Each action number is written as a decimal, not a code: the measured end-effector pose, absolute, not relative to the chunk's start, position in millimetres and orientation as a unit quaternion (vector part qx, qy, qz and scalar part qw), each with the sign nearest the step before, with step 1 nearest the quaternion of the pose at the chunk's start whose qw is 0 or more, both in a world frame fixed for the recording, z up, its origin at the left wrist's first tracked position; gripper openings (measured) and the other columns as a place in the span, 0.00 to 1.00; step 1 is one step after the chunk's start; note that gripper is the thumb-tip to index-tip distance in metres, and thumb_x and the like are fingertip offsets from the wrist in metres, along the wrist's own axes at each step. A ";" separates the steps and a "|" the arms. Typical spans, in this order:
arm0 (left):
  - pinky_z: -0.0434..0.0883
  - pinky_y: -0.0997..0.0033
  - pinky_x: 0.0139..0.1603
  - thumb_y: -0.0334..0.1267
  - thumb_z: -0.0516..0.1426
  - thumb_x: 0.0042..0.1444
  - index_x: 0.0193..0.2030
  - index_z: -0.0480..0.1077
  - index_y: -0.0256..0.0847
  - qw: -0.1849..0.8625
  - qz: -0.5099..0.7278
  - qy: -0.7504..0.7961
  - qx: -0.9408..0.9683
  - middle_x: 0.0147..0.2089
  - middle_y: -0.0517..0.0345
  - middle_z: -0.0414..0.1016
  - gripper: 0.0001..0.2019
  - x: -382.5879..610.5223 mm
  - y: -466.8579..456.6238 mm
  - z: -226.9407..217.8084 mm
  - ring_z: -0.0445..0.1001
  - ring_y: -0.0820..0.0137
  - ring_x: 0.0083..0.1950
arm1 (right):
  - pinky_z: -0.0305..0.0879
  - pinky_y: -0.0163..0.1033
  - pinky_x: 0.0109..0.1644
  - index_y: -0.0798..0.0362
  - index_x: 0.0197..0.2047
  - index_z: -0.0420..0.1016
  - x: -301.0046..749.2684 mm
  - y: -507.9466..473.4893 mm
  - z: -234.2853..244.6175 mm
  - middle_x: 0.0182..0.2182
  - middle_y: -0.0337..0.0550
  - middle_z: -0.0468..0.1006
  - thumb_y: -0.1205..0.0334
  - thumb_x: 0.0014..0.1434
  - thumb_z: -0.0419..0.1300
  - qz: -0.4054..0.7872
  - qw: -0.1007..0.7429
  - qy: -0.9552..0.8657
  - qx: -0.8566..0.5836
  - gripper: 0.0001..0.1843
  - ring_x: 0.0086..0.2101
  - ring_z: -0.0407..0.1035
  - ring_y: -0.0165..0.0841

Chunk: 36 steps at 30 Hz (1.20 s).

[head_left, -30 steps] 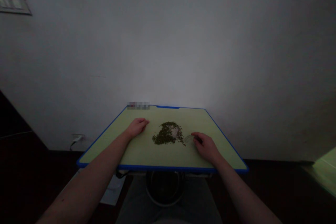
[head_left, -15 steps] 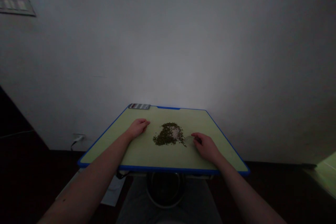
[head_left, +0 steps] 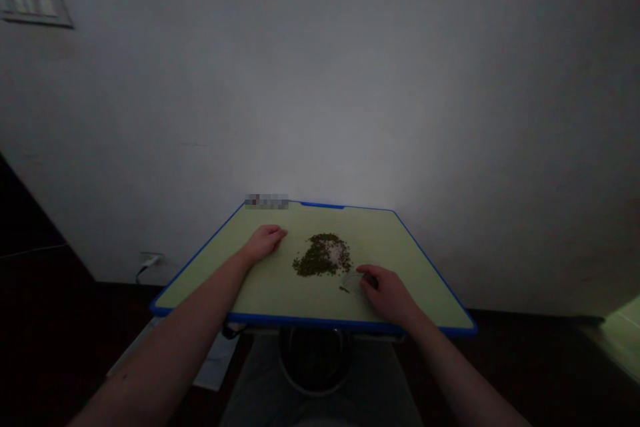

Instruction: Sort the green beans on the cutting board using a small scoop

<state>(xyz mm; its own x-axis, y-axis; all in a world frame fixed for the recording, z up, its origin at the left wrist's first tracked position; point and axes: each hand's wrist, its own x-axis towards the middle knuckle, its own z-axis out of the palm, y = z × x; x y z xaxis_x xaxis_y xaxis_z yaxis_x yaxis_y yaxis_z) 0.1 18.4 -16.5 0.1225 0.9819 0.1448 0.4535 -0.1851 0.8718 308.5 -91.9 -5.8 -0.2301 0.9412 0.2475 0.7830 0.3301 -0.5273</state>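
Note:
A pile of small green grains, mung beans by their look (head_left: 315, 259), lies on the pale green tabletop (head_left: 280, 297). At its right side is a patch of whitish grains (head_left: 337, 253). My right hand (head_left: 383, 287) is closed on a thin clear piece with a curved edge (head_left: 353, 280); its exact kind is unclear. Beside that edge, a few green grains (head_left: 345, 289) sit apart, nearer to me than the pile. My left hand (head_left: 265, 242) rests left of the pile, fingers curled together, and nothing shows in it.
A phone-like flat object (head_left: 267, 201), blurred out, lies at the table's far left corner. A round metal pot (head_left: 316, 390) sits below the near edge, between my legs. The wall (head_left: 320, 93) stands behind the table. A plugged-in cable (head_left: 149, 263) hangs at left.
My right hand has moved toward me and slightly left with the clear piece. A few green grains have come away from the pile's right edge toward me. My left hand stays put.

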 end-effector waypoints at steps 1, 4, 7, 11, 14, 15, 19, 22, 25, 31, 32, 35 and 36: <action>0.53 0.74 0.19 0.52 0.49 0.46 0.16 0.59 0.39 0.341 0.385 0.537 0.669 0.12 0.65 0.56 0.19 -0.2 18.5 -16.5 0.54 0.77 0.15 | 0.60 0.35 0.37 0.53 0.44 0.70 307.8 -93.1 -5.5 0.29 0.42 0.75 0.64 0.51 0.50 0.153 0.270 -0.769 -0.558 0.17 0.30 0.67 0.31; 0.53 0.74 0.19 0.52 0.49 0.45 0.16 0.59 0.39 0.337 0.383 0.541 0.669 0.12 0.65 0.56 0.19 -0.9 18.4 -17.0 0.54 0.77 0.15 | 0.61 0.35 0.38 0.53 0.44 0.70 309.5 -96.1 -4.7 0.32 0.42 0.75 0.64 0.51 0.50 0.171 0.282 -0.765 -0.553 0.17 0.32 0.68 0.31; 0.53 0.74 0.19 0.53 0.49 0.45 0.17 0.59 0.39 0.334 0.385 0.545 0.665 0.12 0.65 0.56 0.19 -1.5 18.6 -18.6 0.54 0.77 0.15 | 0.61 0.35 0.38 0.54 0.44 0.70 316.5 -98.3 -5.1 0.33 0.43 0.76 0.63 0.51 0.50 0.181 0.291 -0.754 -0.560 0.17 0.32 0.68 0.31; 0.53 0.74 0.19 0.54 0.49 0.45 0.17 0.59 0.39 0.337 0.393 0.535 0.668 0.12 0.65 0.56 0.20 -2.6 19.6 -20.8 0.54 0.77 0.15 | 0.62 0.36 0.39 0.55 0.44 0.70 323.1 -102.1 -7.4 0.34 0.45 0.75 0.62 0.51 0.49 0.175 0.294 -0.742 -0.576 0.17 0.33 0.68 0.32; 0.53 0.74 0.19 0.54 0.49 0.45 0.16 0.59 0.39 0.334 0.392 0.538 0.667 0.12 0.65 0.56 0.20 -3.2 20.0 -21.5 0.54 0.77 0.15 | 0.62 0.37 0.39 0.55 0.44 0.70 320.7 -105.1 -9.6 0.34 0.45 0.75 0.62 0.51 0.49 0.178 0.288 -0.745 -0.575 0.18 0.34 0.68 0.33; 0.53 0.74 0.19 0.54 0.49 0.45 0.16 0.59 0.39 0.332 0.391 0.540 0.668 0.12 0.65 0.56 0.20 -3.2 19.9 -21.5 0.54 0.77 0.15 | 0.62 0.38 0.39 0.55 0.45 0.70 319.1 -105.8 -10.3 0.34 0.45 0.75 0.62 0.51 0.49 0.181 0.286 -0.745 -0.575 0.18 0.33 0.68 0.33; 0.53 0.74 0.20 0.53 0.49 0.46 0.17 0.59 0.39 0.340 0.390 0.537 0.667 0.12 0.65 0.56 0.19 -2.3 18.5 -19.6 0.54 0.77 0.16 | 0.61 0.39 0.41 0.53 0.45 0.70 313.7 -107.5 -11.6 0.37 0.46 0.75 0.61 0.52 0.49 0.174 0.285 -0.748 -0.573 0.18 0.36 0.68 0.34; 0.53 0.74 0.20 0.52 0.49 0.45 0.16 0.59 0.39 0.337 0.386 0.543 0.665 0.12 0.65 0.56 0.18 -1.2 17.1 -16.9 0.54 0.77 0.16 | 0.61 0.38 0.42 0.53 0.45 0.70 312.3 -109.5 -10.6 0.35 0.45 0.75 0.62 0.52 0.49 0.179 0.288 -0.754 -0.563 0.18 0.35 0.68 0.33; 0.53 0.74 0.20 0.51 0.49 0.45 0.16 0.59 0.39 0.332 0.384 0.543 0.669 0.12 0.65 0.55 0.18 -0.5 15.8 -14.7 0.54 0.77 0.16 | 0.61 0.38 0.42 0.53 0.45 0.69 312.2 -112.5 -9.9 0.36 0.45 0.75 0.63 0.52 0.49 0.191 0.287 -0.757 -0.554 0.18 0.36 0.68 0.33; 0.53 0.74 0.20 0.51 0.49 0.46 0.15 0.59 0.39 0.334 0.388 0.543 0.666 0.12 0.65 0.55 0.19 -0.3 15.3 -15.1 0.54 0.77 0.15 | 0.62 0.39 0.42 0.53 0.44 0.70 313.6 -119.0 -9.8 0.37 0.45 0.75 0.64 0.51 0.50 0.203 0.289 -0.761 -0.544 0.17 0.36 0.68 0.33; 0.53 0.74 0.20 0.52 0.49 0.46 0.15 0.59 0.39 0.335 0.389 0.541 0.666 0.12 0.65 0.56 0.19 -0.3 15.6 -15.5 0.54 0.77 0.15 | 0.62 0.39 0.42 0.53 0.44 0.70 313.7 -119.9 -9.3 0.37 0.45 0.75 0.64 0.51 0.50 0.208 0.288 -0.761 -0.543 0.17 0.36 0.68 0.33; 0.53 0.74 0.20 0.52 0.49 0.46 0.15 0.59 0.39 0.336 0.387 0.536 0.671 0.12 0.65 0.56 0.19 -0.4 16.2 -15.7 0.54 0.77 0.15 | 0.63 0.39 0.41 0.53 0.44 0.70 313.2 -122.7 -6.9 0.37 0.45 0.75 0.64 0.51 0.50 0.219 0.281 -0.764 -0.539 0.17 0.36 0.68 0.34; 0.53 0.74 0.20 0.52 0.49 0.46 0.15 0.59 0.39 0.337 0.386 0.536 0.671 0.12 0.65 0.56 0.19 -0.3 16.1 -15.3 0.54 0.77 0.15 | 0.63 0.39 0.41 0.52 0.44 0.70 312.6 -123.5 -6.1 0.37 0.45 0.75 0.64 0.51 0.50 0.221 0.279 -0.765 -0.537 0.17 0.36 0.68 0.34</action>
